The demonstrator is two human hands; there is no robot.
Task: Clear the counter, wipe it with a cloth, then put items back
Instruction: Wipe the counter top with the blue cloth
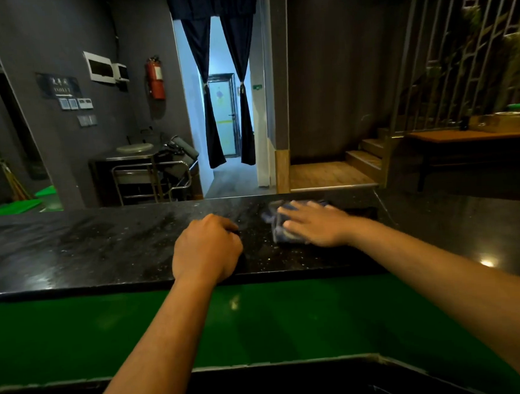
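1. At the far left of the frame, the black speckled counter (73,254) runs across the middle band of the picture, streaked and glossy, apparently damp; no items stand on the stretch in view, so I judge the clearing done and the wiping under way.
2. Left of centre, the left hand (207,248) rests on the counter near its front edge, fingers curled into a loose fist with nothing visible in it; it seems to be bracing only.
3. Right of centre, the right hand (312,224) lies flat with straight fingers spread, pressing down on the blue cloth (280,226), which sits bunched under the palm and fingers and pokes out on the hand's left side, blurred.
4. The cloth lies between the two hands, just beside the left fist but under the right hand, so the right arm drives the next stroke. Its long axis runs roughly front to back.
5. Unwiped-looking counter extends to the right, past a seam (384,207).
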